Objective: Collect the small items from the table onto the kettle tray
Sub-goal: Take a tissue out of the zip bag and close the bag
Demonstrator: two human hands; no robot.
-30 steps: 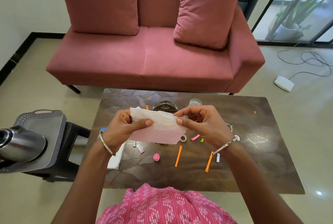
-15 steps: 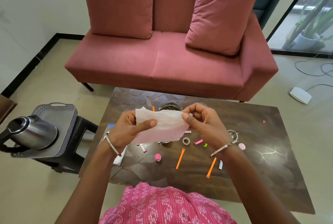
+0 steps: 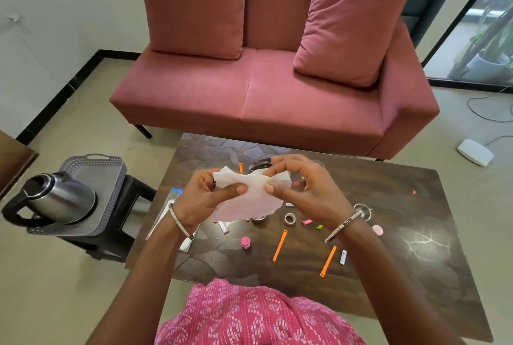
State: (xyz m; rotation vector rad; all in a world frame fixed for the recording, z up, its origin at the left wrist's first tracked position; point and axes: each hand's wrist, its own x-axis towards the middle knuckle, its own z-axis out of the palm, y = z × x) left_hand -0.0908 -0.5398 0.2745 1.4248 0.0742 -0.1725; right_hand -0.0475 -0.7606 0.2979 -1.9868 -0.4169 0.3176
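Both hands hold a white tissue above the dark table. My left hand pinches its left side and my right hand pinches its right side. Small items lie scattered on the table below: a pink cap, two orange strips, a tape ring, a pink clip, a green bit and a pale pink disc. To the left, a grey tray on a black stool carries a steel kettle.
A red sofa with two cushions stands behind the table. A clear plastic bag lies at the table's left edge. A white device with cables sits on the floor at the right. My pink clothing fills the bottom.
My thumbs have come closer together, bunching the tissue's top edge. The camera has swung left, so the kettle and tray sit further into view.
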